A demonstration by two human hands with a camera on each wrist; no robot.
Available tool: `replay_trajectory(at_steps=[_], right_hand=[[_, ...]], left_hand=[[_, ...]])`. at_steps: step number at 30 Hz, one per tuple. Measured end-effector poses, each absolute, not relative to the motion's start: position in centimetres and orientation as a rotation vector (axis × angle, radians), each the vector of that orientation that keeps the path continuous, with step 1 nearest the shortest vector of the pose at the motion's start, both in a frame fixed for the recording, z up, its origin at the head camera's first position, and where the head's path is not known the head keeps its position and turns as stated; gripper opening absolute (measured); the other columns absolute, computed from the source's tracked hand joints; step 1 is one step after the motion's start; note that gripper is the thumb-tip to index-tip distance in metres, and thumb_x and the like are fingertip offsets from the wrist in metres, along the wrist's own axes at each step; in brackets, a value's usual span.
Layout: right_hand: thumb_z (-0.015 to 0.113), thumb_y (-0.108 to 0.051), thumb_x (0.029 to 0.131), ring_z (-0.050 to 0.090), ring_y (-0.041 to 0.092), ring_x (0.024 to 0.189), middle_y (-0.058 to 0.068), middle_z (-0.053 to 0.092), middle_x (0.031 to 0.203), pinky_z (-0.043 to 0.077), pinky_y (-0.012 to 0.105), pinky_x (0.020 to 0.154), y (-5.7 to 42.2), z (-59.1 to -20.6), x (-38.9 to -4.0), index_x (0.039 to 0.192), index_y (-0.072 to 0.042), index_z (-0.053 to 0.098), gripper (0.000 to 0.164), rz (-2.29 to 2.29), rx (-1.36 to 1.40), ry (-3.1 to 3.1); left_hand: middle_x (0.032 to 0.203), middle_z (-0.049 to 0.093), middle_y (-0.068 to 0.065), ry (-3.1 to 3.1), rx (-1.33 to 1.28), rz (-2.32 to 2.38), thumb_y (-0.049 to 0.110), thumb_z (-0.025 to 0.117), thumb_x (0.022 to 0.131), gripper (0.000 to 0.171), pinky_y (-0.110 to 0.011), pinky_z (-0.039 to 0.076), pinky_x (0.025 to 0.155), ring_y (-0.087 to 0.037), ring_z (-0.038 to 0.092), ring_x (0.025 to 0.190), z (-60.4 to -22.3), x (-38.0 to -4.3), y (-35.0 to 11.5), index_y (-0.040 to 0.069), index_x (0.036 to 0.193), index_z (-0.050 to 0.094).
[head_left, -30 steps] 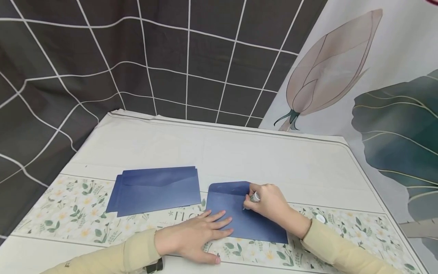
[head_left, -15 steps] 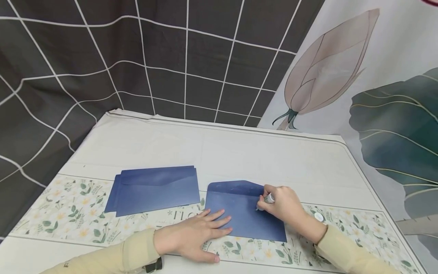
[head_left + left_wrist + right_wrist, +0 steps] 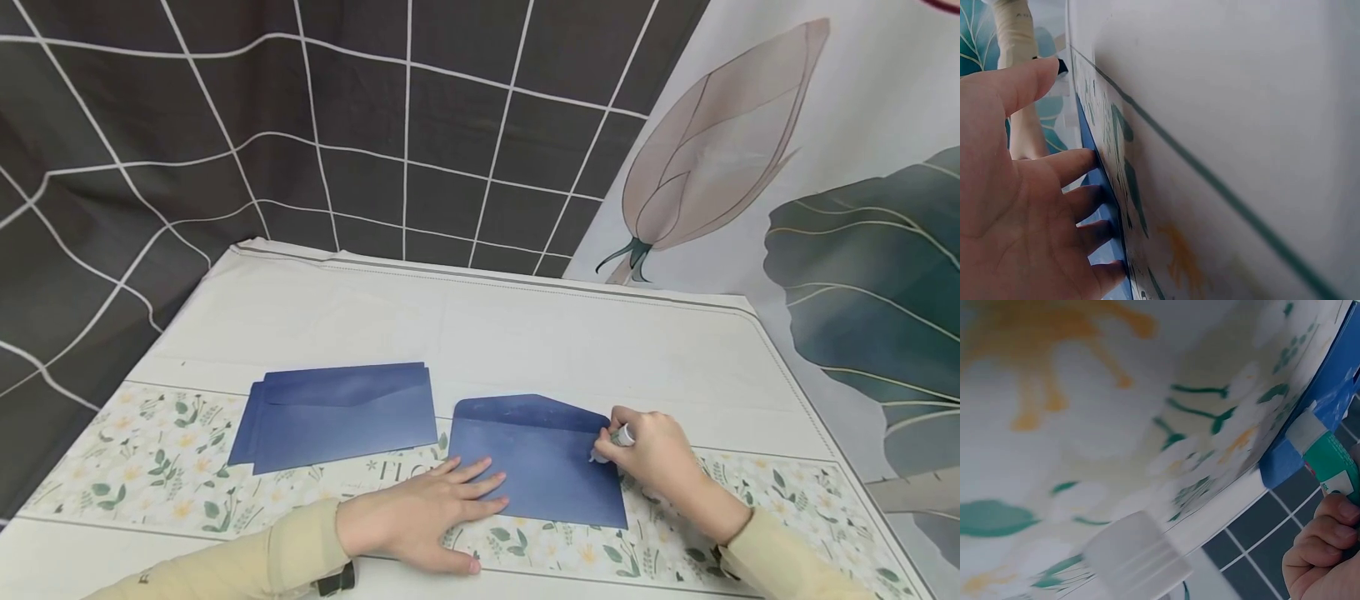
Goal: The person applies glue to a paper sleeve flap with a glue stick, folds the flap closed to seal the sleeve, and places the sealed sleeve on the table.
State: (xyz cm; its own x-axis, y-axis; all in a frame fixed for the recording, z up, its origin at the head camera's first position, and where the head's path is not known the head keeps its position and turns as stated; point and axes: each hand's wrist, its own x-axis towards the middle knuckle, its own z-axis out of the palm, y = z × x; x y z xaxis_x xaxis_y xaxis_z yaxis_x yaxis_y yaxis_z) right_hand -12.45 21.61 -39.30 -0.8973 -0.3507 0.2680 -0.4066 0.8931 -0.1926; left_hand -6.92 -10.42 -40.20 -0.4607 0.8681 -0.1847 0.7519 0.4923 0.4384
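A blue envelope point(image 3: 543, 479) lies on the table with its flap point(image 3: 517, 410) folded open away from me. Pale marks show along the flap. With fingers spread and straight, my left hand point(image 3: 427, 518) presses on the envelope's lower left corner. My right hand point(image 3: 656, 454) grips a glue stick point(image 3: 1329, 453), a tube with a green and white label and a whitish end. That end is right at the flap's crease near the envelope's right edge. In the right wrist view a white cap point(image 3: 1138, 556) stands on the table; my right forearm hides it from the head view.
Several more blue envelopes point(image 3: 345, 429) lie stacked to the left, slightly fanned. The table point(image 3: 450, 325) has a white cover with a printed flower band. A dark checked curtain point(image 3: 360, 125) hangs behind, and a pale leaf-patterned one point(image 3: 720, 158) on the right.
My right hand has slid rightward along the flap with the glue stick, from the flap's middle to its right end. My left hand and the envelopes have kept their places.
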Motion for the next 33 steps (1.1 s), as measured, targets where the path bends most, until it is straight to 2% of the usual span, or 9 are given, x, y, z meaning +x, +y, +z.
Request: replay_trajectory(at_steps=[13, 20, 24, 28, 33], right_hand=[[0.072, -0.016, 0.075, 0.012, -0.003, 0.042, -0.018, 0.019, 0.042, 0.019, 0.017, 0.042, 23.4, -39.9, -12.1, 0.068, -0.022, 0.057, 0.018, 0.361, 0.523, -2.788], [0.067, -0.021, 0.086, 0.012, -0.003, 0.041, -0.016, 0.025, 0.041, 0.022, 0.018, 0.038, 24.5, -39.7, -12.2, 0.074, -0.017, 0.062, 0.014, 0.638, 0.392, -2.96], [0.061, -0.036, 0.093, 0.022, 0.004, 0.039, -0.011, 0.033, 0.042, 0.029, 0.022, 0.04, 25.7, -38.6, -13.0, 0.082, -0.011, 0.064, 0.027, 0.861, 0.227, -3.108], [0.054, -0.044, 0.096, 0.034, 0.009, 0.042, -0.004, 0.043, 0.048, 0.037, 0.028, 0.045, 26.8, -37.7, -14.1, 0.082, -0.005, 0.059, 0.042, 1.206, 0.076, -3.136], [0.05, -0.045, 0.098, 0.042, 0.007, 0.05, -0.004, 0.049, 0.057, 0.041, 0.026, 0.05, 26.4, -37.1, -15.5, 0.08, -0.008, 0.053, 0.041, 1.582, -0.033, -3.061]], left_hand=[[0.161, 0.018, -0.002, 2.343, 1.324, 0.43, 0.059, 0.042, 0.096, 0.069, -0.055, 0.022, 0.116, -0.024, 0.012, 0.15, -40.4, -6.9, -10.7, 0.022, 0.152, 0.028], [0.16, 0.021, -0.002, 2.336, 1.316, 0.429, 0.059, 0.042, 0.096, 0.068, -0.055, 0.023, 0.116, -0.025, 0.014, 0.15, -40.2, -6.9, -10.7, 0.022, 0.151, 0.031], [0.159, 0.024, 0.0, 2.35, 1.297, 0.442, 0.057, 0.044, 0.095, 0.066, -0.054, 0.025, 0.116, -0.024, 0.016, 0.149, -39.9, -6.9, -10.4, 0.023, 0.15, 0.034], [0.158, 0.028, 0.002, 2.371, 1.286, 0.445, 0.055, 0.049, 0.094, 0.063, -0.053, 0.028, 0.115, -0.023, 0.02, 0.149, -39.7, -7.1, -10.1, 0.024, 0.148, 0.038], [0.155, 0.033, 0.005, 2.387, 1.278, 0.412, 0.052, 0.05, 0.095, 0.057, -0.051, 0.034, 0.112, -0.023, 0.026, 0.147, -39.3, -7.8, -9.7, 0.026, 0.145, 0.043]])
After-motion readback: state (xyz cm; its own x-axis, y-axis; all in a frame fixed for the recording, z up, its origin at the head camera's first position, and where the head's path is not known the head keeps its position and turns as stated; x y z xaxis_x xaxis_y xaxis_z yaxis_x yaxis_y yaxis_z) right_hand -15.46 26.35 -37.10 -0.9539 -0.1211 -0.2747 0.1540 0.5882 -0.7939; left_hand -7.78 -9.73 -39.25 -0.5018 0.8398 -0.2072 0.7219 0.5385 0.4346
